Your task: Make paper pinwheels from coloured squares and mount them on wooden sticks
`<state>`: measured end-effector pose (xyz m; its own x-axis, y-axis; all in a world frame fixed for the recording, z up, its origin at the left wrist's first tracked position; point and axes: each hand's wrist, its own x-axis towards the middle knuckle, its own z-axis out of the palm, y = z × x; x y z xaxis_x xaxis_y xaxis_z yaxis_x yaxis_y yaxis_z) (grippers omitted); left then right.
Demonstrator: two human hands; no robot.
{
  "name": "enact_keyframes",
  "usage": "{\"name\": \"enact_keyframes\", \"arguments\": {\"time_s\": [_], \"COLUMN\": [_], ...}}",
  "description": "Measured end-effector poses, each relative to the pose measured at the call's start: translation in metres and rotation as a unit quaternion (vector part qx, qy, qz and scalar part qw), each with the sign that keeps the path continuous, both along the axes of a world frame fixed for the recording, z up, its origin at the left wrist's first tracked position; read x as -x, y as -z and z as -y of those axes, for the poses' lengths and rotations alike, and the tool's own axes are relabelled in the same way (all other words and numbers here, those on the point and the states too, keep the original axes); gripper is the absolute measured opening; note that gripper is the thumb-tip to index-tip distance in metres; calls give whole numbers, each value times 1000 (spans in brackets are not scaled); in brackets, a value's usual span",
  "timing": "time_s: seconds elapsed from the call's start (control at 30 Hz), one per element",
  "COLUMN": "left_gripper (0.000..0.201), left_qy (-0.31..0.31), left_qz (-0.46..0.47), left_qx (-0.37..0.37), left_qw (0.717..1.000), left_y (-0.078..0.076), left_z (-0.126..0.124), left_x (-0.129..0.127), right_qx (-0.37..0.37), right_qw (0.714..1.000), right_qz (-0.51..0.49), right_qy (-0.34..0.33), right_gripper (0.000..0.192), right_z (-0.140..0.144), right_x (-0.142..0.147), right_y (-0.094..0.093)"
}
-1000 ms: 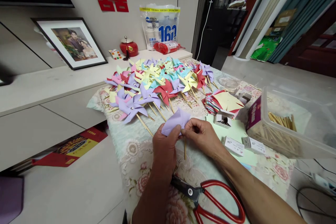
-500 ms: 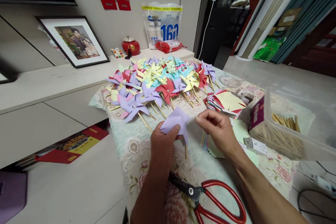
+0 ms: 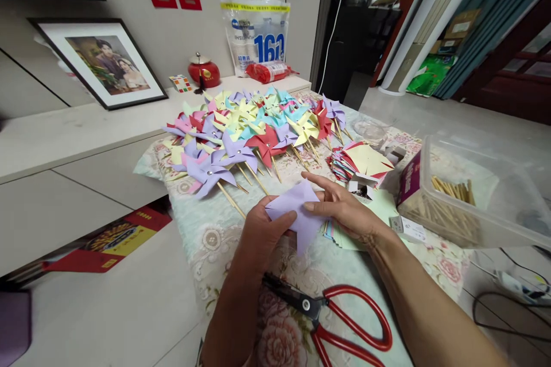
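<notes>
Between my hands is a purple paper pinwheel (image 3: 297,202), its paper partly folded. My left hand (image 3: 269,228) grips its left side, thumb pressed on the front. From the right, my right hand (image 3: 340,206) pinches the opposite edge, with the thumb on top and the other fingers behind. The pinwheel's stick is hidden in this view. Below my hands, red-handled scissors (image 3: 321,309) lie on the flowered tablecloth (image 3: 210,264). A small open white box (image 3: 362,186) with dark contents stands just beyond my right hand.
Finished pinwheels (image 3: 245,126) in several colours crowd the far part of the table. Cut paper squares (image 3: 365,160) are stacked to the right, near a clear plastic bin (image 3: 434,206) of wooden sticks (image 3: 451,190). A small closed box (image 3: 407,229) lies before the bin.
My right hand has come back to the pinwheel and now pinches its right side. The stick seen below the paper is out of sight. The view has shifted slightly.
</notes>
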<state>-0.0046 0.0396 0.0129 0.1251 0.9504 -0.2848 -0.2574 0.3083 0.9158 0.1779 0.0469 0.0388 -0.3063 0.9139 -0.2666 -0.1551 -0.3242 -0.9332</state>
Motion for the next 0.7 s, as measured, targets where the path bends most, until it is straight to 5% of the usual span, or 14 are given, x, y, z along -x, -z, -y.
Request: {"name": "enact_keyframes", "arguments": {"time_s": [0.43,0.7], "left_gripper": [38,43], "left_qy": [-10,-13], "left_qz": [-77,104], "left_qx": [-14,17], "left_qw": [997,994], "left_y": [-5,-18], "left_z": [1,5], "left_x": [-4,-10], "right_qx": [-27,-23], "right_qw": [999,996], "right_qz": [40,-10], "right_qy": [1,84], "right_gripper": [99,102], "right_z": [-1,-1], "right_x": [9,17], "right_y": [3,1]}}
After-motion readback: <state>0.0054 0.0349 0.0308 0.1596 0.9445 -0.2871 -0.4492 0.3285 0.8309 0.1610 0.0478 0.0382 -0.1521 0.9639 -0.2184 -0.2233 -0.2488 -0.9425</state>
